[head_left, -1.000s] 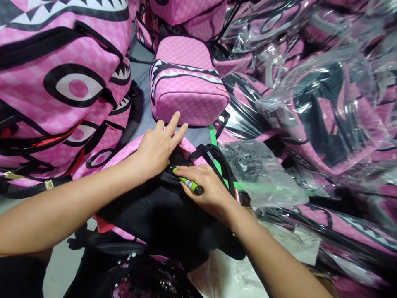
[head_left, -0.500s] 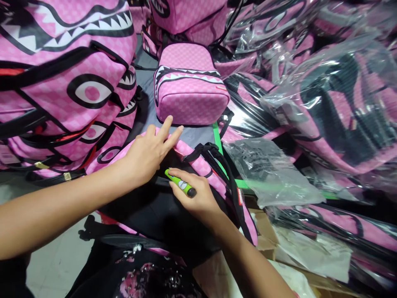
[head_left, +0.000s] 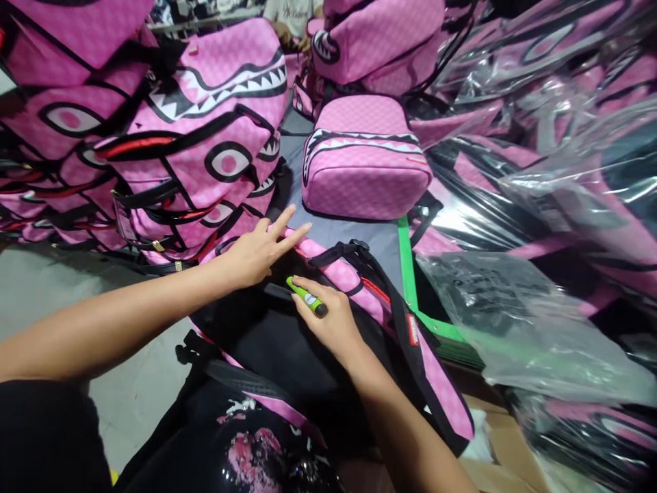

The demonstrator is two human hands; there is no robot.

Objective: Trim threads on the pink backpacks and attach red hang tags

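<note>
Wrapped backpacks: a broad heap in clear plastic (head_left: 493, 171), to the right of and beyond my right hand (head_left: 328, 311).
Stacked backpacks: a pink pile with toothed mouths and eyes (head_left: 195, 157), beyond and left of my left hand (head_left: 256, 257).
Black-faced backpack: lies directly under both my hands (head_left: 282, 349), dark fabric up, pink edge just past my fingers.
Table: its grey top (head_left: 343, 236) shows just beyond my hands.
Small pink bag: on the table (head_left: 367, 192), near my left fingertips, just past them to the right.
Strap: black, with a red tag (head_left: 412, 330), running to the right of my right hand.
Left hand: two fingers stretched out and parted over the backpack's edge; I can't tell whether the thumb side pinches fabric.
Right hand: closed around the green marker-like tool, near my left hand.
Green tool: slants from my right fingers (head_left: 308, 298), black end towards me, other end at the dark fabric; its exact contact is unclear.
Slip risk: if the loose fabric slides or puckers under my left hand, the tool could skid off line, perhaps into my left fingers.
Snag risk: the loose strap could catch my right wrist and jerk it.
Shifted view: compared with half a second ago, more of the stacked pile shows at left, and the small bag sits further right; my grip looks unchanged.
</note>
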